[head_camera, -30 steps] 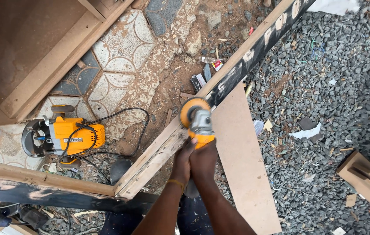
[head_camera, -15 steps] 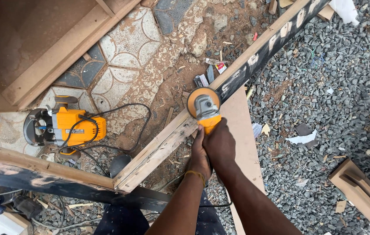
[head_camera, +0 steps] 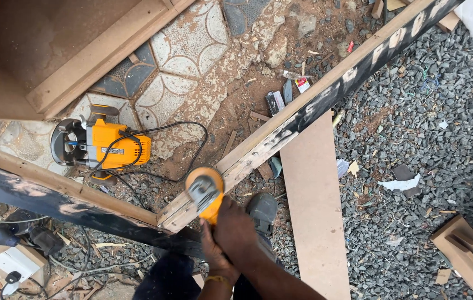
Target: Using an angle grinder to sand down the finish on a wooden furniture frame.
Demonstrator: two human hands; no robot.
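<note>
Honestly, both hands, right hand [head_camera: 235, 228] over left hand [head_camera: 210, 247], stayed clamped on the angle grinder [head_camera: 205, 191], its disc just ahead on the wooden beam [head_camera: 281, 133] running diagonally away up-right.

Angle grinder [head_camera: 206, 191] — yellow body, round orange-tan sanding disc with a grey metal hub, lower centre of the frame. Disc faces up toward the camera and lies flat against the near end of the wooden beam [head_camera: 303, 114]; body mostly hidden under the right hand [head_camera: 236, 229], left hand [head_camera: 212, 253] just beneath it, both closed round the handle.

Wooden beam — long, pale wood on its upper face, dark blackened paint worn in patches along the side. Runs diagonally from lower centre to the upper right corner. Its near end meets a second dark-edged beam [head_camera: 53, 194] coming in from the left, forming a corner.
</note>
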